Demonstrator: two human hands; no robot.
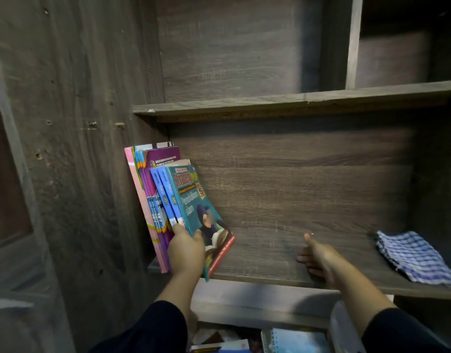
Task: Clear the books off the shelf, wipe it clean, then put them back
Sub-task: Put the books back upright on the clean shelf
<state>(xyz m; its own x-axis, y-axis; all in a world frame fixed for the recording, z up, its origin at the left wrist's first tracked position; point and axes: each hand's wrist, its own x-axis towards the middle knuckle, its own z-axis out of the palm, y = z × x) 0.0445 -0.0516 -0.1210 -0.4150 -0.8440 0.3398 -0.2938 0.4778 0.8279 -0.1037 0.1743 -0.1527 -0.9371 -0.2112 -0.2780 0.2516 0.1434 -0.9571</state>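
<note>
Standing books (168,200) upright at the left end of a dark wooden shelf (283,256).
The left hand (186,250) has its grip closed on the teal book (201,212), tilted rightward; the right hand (318,258) rests loosely curled, holding nothing. A checked cloth (415,258) lies far right; more books (283,340) show in the compartment below.

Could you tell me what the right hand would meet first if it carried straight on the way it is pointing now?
Probably the back panel of the shelf: the right hand points up and inward over bare board, with nothing between. Depth is hard to judge.
</note>
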